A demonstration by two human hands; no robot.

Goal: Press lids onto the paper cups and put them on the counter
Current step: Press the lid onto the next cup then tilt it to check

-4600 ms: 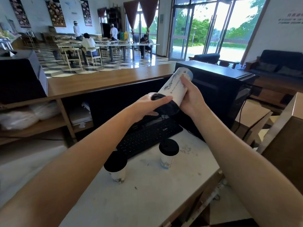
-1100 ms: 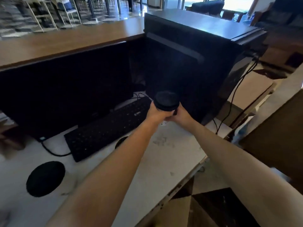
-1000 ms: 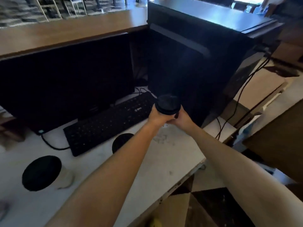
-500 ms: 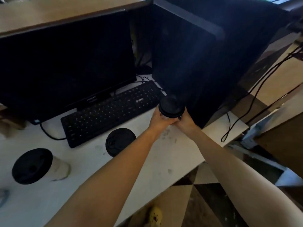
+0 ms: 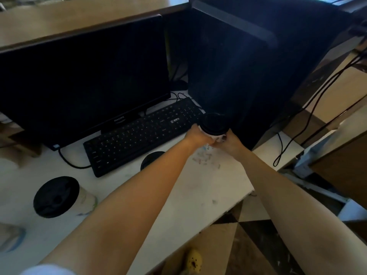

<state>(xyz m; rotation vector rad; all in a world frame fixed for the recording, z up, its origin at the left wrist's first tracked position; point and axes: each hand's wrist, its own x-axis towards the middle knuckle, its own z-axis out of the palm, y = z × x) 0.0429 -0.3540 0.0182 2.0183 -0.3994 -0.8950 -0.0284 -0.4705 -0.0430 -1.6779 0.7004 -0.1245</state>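
A white paper cup with a black lid [image 5: 214, 125] stands upright at the far right of the white counter [image 5: 198, 187], close to the keyboard's right end. My left hand [image 5: 196, 135] grips its left side and my right hand [image 5: 231, 140] grips its right side; most of the cup wall is hidden by my fingers. A second lidded cup [image 5: 56, 196] stands near the left front of the counter. A third black lid [image 5: 152, 159] shows just below the keyboard, partly hidden behind my left forearm.
A black keyboard [image 5: 139, 133] lies in front of a dark monitor [image 5: 83, 76]. A tall black box [image 5: 238, 62] stands right behind the held cup, with cables [image 5: 309, 108] hanging off its right side. The counter's edge runs diagonally at lower right, floor beyond.
The cup came down from in front of my chest, where it lay tilted, to upright at counter level with both hands still on it. The view tipped downward.
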